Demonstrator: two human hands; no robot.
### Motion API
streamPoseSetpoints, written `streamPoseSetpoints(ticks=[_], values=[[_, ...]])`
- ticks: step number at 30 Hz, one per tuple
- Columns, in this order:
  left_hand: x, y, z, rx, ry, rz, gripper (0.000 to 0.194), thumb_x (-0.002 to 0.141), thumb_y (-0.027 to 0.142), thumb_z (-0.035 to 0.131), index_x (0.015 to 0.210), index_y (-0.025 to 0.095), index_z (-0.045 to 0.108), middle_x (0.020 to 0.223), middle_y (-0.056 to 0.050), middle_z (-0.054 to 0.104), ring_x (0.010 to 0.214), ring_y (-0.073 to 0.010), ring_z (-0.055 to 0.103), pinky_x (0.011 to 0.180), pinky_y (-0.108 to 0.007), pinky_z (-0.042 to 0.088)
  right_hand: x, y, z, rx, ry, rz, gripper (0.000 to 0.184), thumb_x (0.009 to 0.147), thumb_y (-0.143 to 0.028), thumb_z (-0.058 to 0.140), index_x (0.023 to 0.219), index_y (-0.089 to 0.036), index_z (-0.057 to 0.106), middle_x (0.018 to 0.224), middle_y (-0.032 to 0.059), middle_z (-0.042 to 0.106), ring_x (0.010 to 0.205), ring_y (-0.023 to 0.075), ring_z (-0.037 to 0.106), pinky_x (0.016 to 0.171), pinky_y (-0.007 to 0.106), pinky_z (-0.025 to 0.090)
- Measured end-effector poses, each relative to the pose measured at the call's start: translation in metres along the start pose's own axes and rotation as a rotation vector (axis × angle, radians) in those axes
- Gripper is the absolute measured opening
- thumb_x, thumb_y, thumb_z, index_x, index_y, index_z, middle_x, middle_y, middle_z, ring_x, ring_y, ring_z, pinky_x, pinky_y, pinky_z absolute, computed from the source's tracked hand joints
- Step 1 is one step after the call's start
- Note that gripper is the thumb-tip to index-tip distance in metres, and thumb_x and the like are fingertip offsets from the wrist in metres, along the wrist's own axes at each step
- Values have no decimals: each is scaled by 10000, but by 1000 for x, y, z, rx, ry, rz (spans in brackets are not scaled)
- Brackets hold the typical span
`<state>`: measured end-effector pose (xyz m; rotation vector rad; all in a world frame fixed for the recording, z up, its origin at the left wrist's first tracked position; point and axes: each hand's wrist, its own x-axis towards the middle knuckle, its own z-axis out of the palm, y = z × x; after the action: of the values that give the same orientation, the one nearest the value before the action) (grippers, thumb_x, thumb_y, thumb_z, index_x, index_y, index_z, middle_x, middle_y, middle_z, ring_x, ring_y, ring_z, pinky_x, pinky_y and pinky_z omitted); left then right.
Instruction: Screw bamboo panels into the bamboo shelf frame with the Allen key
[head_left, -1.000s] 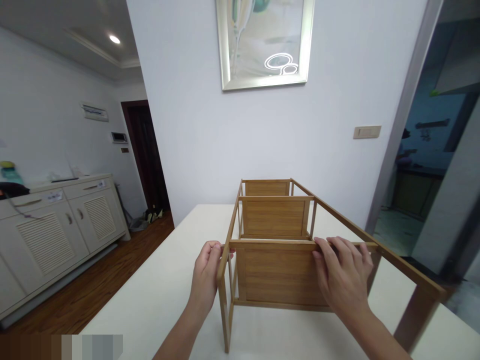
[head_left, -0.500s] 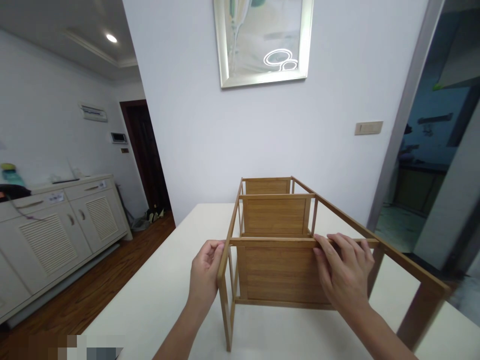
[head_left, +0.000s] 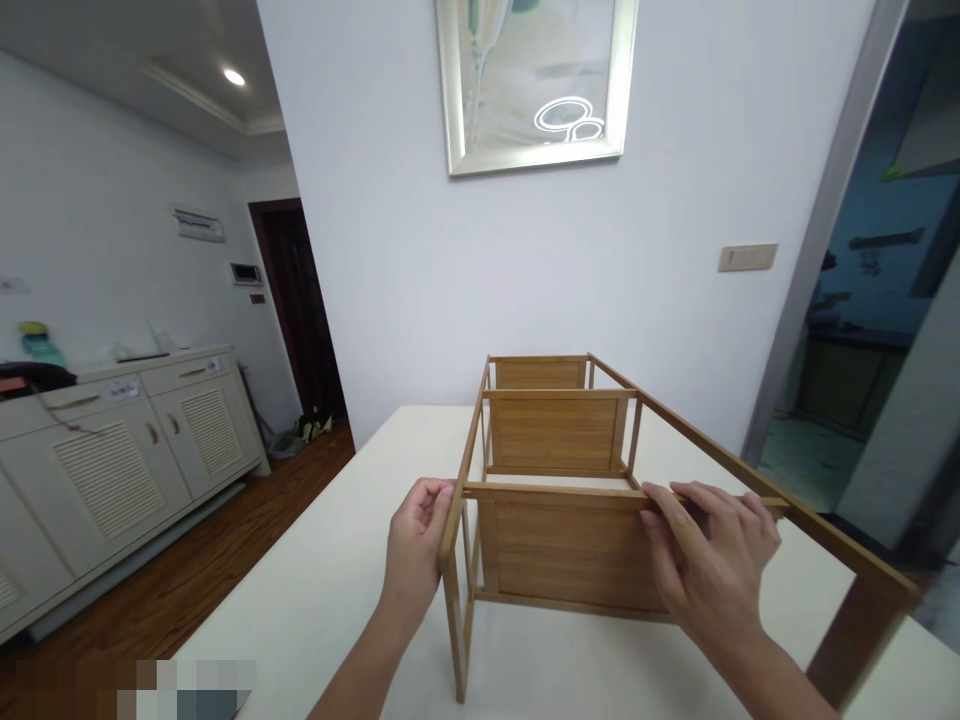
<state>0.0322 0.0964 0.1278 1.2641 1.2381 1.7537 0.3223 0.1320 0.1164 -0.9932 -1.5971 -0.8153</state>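
Note:
A wooden shelf rack (head_left: 555,395) lies on its side on the white table (head_left: 322,560), its shelf boards standing upright one behind another. Outside the rack's left rail, my left hand (head_left: 416,540) is closed on that rail beside the nearest board, thumb and fingers pinching it. My right hand (head_left: 712,560) curls over the top edge of the nearest shelf board (head_left: 570,550), toward its right end, with the thumb on the near face. This board sits slightly askew between the rails, its right end closer to me. My right hand hides its lower right part.
A pale wall with a framed picture (head_left: 536,160) and a switch plate (head_left: 748,258) rises behind the table. To the left stands a white cabinet (head_left: 142,430) with louvred doors. A doorway opens on the right.
My right hand has shifted a little right and toward me, and the right end of the nearest board has come with it. My left fingertips no longer show inside the left rail.

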Motion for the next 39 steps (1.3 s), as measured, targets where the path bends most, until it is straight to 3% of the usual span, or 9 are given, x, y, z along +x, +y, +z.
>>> streamPoseSetpoints(ticks=[22, 32, 39], values=[[0, -2, 3, -13, 34, -49, 378, 817, 544, 612, 877, 171, 613, 856, -48, 707, 752, -175, 643, 671, -271, 477, 6, 4, 13, -26, -24, -36, 237, 884, -213, 584, 1113, -220, 644, 1056, 94, 599, 1048, 271, 560, 1038, 544, 313], [0, -4, 2, 4, 48, -39, 363, 827, 528, 598, 850, 166, 593, 809, -35, 692, 706, -157, 623, 633, -254, 469, 7, 5, 1, -71, -66, -91, 228, 875, -227, 596, 1098, -201, 637, 1021, 92, 616, 1009, 259, 574, 1035, 519, 328], [1, -3, 2, 35, 61, -28, 348, 858, 523, 552, 852, 176, 573, 897, -41, 696, 775, -165, 635, 698, -271, 479, 10, 4, 3, -72, -76, -84, 206, 886, -218, 582, 1081, -186, 639, 1018, 101, 615, 1005, 261, 580, 1026, 521, 346]])
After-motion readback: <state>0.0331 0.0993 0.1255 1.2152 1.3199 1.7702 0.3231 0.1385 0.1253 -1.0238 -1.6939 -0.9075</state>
